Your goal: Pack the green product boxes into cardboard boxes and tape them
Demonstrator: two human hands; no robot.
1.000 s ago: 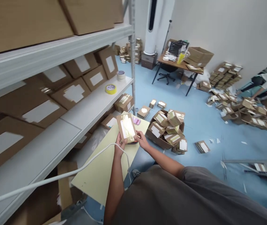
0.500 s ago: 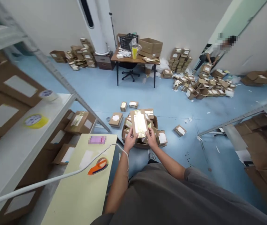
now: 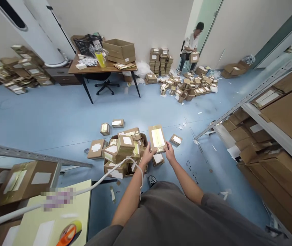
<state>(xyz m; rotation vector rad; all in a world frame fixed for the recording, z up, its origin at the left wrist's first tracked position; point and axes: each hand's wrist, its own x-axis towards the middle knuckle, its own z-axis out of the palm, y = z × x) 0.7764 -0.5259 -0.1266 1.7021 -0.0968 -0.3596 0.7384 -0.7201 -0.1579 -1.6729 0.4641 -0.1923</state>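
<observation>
Both my hands grip the near end of a brown cardboard box (image 3: pixel 157 136) with a white label and shiny tape across it. My left hand (image 3: pixel 149 153) is closed on its left near corner, and my right hand (image 3: pixel 169 151) on the right one. To the left, a large open carton (image 3: pixel 144 139) on the floor is heaped with small taped boxes. A labelled box (image 3: pixel 158 159) sits on the floor just beneath the held one, partly covered by it. Another small box (image 3: pixel 176 139) lies on the floor to the right.
At lower left, a pale table (image 3: pixel 80 205) carries an orange tape dispenser (image 3: pixel 67 235); a white cable (image 3: pixel 102 178) arches over it. Shelving with cartons (image 3: pixel 271 171) lines the right side. Across the room are a desk (image 3: pixel 76 69), heaped boxes (image 3: pixel 199 82) and a seated person (image 3: pixel 192 42) holding a box.
My view has swung to the right. The held box has moved from above the heaped carton to its right side, still in both hands. The far person now sits more upright.
</observation>
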